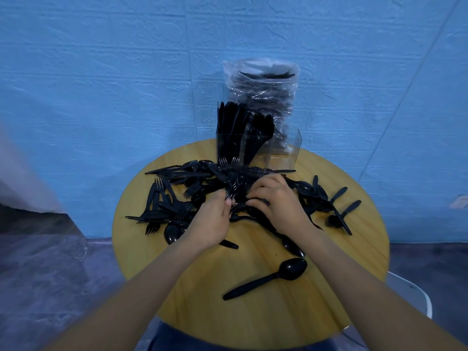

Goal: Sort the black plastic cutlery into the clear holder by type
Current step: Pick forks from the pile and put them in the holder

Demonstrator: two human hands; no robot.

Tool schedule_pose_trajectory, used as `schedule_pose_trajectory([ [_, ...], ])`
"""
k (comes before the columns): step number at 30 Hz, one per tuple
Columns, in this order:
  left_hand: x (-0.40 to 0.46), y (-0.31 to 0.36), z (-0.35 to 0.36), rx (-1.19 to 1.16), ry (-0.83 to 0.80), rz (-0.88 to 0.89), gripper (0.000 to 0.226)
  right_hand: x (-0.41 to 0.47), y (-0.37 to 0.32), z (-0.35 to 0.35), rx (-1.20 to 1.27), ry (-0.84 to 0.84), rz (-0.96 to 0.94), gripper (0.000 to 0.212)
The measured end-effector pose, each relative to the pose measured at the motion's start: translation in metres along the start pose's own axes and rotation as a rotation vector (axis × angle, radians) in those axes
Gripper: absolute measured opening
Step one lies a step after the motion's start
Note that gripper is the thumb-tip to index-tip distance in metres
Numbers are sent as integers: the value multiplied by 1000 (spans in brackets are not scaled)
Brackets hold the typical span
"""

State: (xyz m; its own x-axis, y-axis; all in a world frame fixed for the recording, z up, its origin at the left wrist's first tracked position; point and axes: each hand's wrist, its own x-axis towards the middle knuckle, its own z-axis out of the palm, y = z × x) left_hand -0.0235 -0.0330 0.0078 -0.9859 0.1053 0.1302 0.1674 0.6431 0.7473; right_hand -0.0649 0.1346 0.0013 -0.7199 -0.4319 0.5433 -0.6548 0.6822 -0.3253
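Left hand pinches forks; right hand curls into pile. Light, slippery plastic; grip handles.

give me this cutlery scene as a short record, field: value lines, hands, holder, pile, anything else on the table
surface: round wooden table
left hand: pinches a bunch of forks over the pile
right hand: fingers curled down into the pile, what it grips is hidden
clear holder: at the far edge, left two compartments hold upright cutlery, right compartment looks empty
loose pile: forks, spoons and knives mixed across the table's middle
lone spoon: lies apart, near the person
plastic bag: behind the holder, holds more black cutlery
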Motion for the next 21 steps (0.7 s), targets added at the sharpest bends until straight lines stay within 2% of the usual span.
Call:
schedule_pose_trajectory([
  [4, -3, -7, -3, -3, -8, 13, 27, 1, -1, -4, 123, -7, 92, 23],
  [7, -5, -11, -11, 5, -31, 9, 35, 1, 0, -10, 230, 121, 208, 19],
  [11, -1, -15, -19, -43, -2, 0, 31, 2, 1, -16, 229, 254, 314, 23],
  [13, 4, -14, -22, -178, 40, -51, 31, 2, -3, -19, 237, 318, 325, 24],
  [17, 21, -4, -23, -621, 128, -236, 32, 4, -14, -17, 322, 372, 343, 23],
  [21, 33, 13, -17, -868, 204, -302, 32, 7, -21, -14, 619, 399, 569, 23],
])
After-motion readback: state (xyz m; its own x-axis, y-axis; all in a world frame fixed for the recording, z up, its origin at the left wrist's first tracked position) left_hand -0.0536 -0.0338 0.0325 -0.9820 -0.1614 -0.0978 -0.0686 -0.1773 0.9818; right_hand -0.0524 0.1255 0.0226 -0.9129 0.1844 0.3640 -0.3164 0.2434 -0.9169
